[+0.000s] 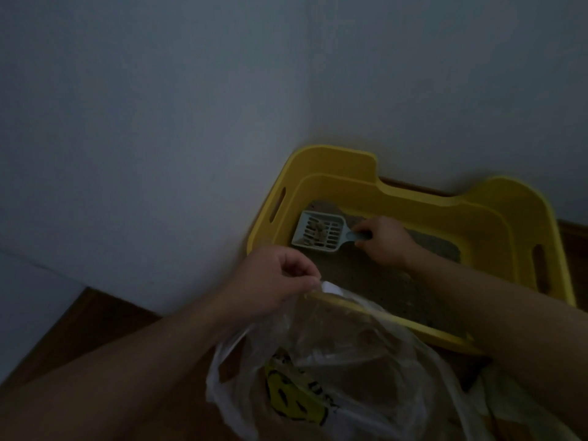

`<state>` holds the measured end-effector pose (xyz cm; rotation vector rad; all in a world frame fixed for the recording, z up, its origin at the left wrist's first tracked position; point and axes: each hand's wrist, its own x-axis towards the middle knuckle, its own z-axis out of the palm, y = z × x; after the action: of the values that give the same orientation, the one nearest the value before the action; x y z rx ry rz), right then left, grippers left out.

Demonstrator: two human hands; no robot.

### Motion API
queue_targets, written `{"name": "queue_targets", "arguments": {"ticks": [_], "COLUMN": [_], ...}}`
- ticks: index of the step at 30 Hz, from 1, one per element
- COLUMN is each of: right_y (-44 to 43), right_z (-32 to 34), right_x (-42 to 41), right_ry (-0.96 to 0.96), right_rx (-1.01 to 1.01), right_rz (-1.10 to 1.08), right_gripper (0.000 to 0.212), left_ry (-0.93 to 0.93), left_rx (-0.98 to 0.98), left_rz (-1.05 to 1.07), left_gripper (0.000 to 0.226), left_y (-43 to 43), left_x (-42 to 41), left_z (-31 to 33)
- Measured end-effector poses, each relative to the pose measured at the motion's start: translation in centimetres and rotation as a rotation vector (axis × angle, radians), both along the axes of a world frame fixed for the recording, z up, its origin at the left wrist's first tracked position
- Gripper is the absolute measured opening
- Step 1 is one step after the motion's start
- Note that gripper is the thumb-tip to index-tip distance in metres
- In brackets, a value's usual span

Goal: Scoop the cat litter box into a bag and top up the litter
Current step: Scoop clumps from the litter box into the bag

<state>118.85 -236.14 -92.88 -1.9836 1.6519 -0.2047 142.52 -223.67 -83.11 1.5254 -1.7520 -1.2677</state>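
Observation:
A yellow litter box (413,198) sits against the wall, holding grey-brown litter (375,278). My right hand (386,241) grips the handle of a pale slotted scoop (319,232), which is raised at the box's far left corner with several clumps lying in it. My left hand (280,284) pinches the rim of a clear plastic bag (343,361), holding it at the box's near edge. The bag carries a yellow and black print low on its side.
A pale wall (191,122) runs behind and to the left of the box. Dark wooden floor (95,319) shows at lower left. More crumpled plastic lies at lower right (515,405).

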Motion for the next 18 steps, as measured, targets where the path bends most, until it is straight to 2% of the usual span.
{"name": "queue_targets", "arguments": {"ticks": [8,18], "right_y": [2.4,6.5], "right_z": [1.8,7.5], "right_x": [-1.3,-3.7], "right_ry": [-0.023,0.009], "right_rx": [-0.011,-0.070], "right_rz": [0.022,0.025], "right_gripper": [0.020,0.023], "left_ry": [-0.048,-0.084], "left_rx": [-0.039,-0.106], "left_rz": [-0.006,0.016], "left_gripper": [0.028,0.016], "left_y": [0.5,2.1], "left_x": [0.1,0.2], "left_z": [0.4,1.5]}}
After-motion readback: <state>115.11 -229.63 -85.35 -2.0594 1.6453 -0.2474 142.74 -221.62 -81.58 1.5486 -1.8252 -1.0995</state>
